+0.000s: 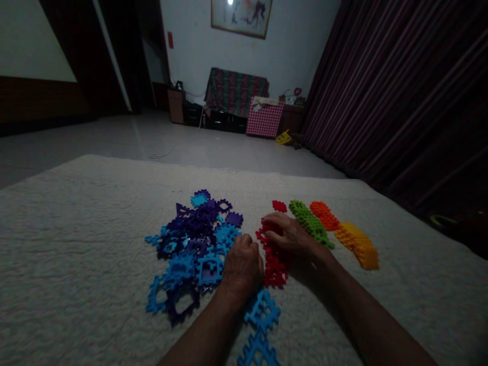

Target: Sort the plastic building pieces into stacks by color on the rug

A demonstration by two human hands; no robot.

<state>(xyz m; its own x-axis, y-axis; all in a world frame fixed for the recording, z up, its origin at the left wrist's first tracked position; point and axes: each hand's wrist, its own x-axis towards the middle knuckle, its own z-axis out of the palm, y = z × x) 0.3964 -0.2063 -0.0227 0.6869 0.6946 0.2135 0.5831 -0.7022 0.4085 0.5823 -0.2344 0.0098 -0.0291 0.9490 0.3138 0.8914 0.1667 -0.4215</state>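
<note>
My left hand (244, 263) rests low over the cloth between the blue heap and the red row, its fingers curled in; whatever they hold is hidden. My right hand (288, 235) curves over the far part of a row of red gear-edged plastic building tiles (276, 267), thumb and fingers around them. A single red tile (279, 206) lies just beyond that hand. Left of my left hand spreads a loose heap of purple tiles (198, 218) and light blue tiles (181, 267). Nearer to me are a blue tile (263, 309) and another blue tile (259, 351).
Right of the red row lie stacked rows of green tiles (310, 223), orange tiles (324, 215) and yellow tiles (357, 244). Everything sits on a pale quilted cover (114, 213). Beyond its edge are a tiled floor (229, 147), a cloth-draped cabinet (236, 91) and a dark curtain (400, 91).
</note>
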